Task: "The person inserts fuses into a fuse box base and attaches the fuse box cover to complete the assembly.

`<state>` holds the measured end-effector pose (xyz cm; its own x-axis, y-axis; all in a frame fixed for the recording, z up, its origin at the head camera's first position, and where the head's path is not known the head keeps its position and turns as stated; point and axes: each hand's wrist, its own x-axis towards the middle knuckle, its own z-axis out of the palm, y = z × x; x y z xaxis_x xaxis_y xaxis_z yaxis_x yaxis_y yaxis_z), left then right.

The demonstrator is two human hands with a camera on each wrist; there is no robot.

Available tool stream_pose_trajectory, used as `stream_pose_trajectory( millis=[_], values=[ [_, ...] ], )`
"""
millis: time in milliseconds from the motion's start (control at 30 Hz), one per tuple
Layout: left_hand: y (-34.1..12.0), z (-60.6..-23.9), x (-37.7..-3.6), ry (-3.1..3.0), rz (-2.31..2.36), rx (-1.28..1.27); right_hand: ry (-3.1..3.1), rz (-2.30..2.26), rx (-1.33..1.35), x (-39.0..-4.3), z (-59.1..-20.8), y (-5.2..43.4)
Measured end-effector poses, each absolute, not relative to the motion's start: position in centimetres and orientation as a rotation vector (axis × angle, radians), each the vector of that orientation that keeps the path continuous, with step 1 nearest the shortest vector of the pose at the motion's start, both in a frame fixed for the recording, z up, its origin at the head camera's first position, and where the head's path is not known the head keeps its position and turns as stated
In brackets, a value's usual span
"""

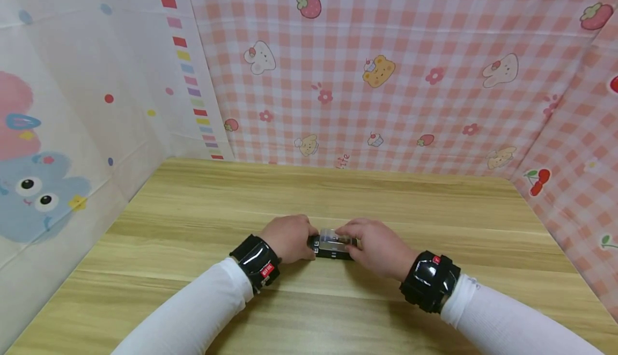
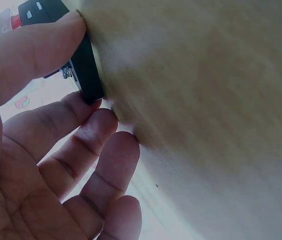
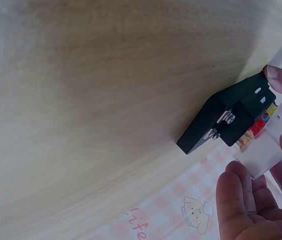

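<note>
Lying near the middle of the wooden bench (image 1: pixel 193 221), a small black device (image 1: pixel 330 250) is held between the two hands. Much free wood is seen around it: a wide strip up to the pink checked cloth (image 1: pixel 434 103) at the back, and open surface to both sides, where the bench is closed in by the white cartoon sheet (image 1: pixel 58 130) on the left and more checked cloth on the right. The near edge of the bench is cut off by the picture.

The device is a flat black block with a clear plastic cover (image 3: pixel 265 145) on top; red and yellow parts and a small metal screw are seen under it in the right wrist view. Its left end is pinched by the thumb and fingers of the left hand (image 1: pixel 288 237). The clear cover and the right end are held by the curled fingers of the right hand (image 1: pixel 376 245).

Most of the device is hidden by both hands in the head view, and its markings are too small to be read. The bench is blurred in the left wrist view.
</note>
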<state>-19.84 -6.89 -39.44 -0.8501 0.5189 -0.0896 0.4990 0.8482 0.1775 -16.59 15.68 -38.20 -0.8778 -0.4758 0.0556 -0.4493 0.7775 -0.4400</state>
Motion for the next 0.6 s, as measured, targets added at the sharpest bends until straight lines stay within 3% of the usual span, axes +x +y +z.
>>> stream_pose_trajectory(
  millis=[600],
  values=[
    [-6.92,-39.4,-19.88,2.88,0.225,0.805,2.878,-0.681,-0.74,-16.76,-38.42,15.49]
  ],
)
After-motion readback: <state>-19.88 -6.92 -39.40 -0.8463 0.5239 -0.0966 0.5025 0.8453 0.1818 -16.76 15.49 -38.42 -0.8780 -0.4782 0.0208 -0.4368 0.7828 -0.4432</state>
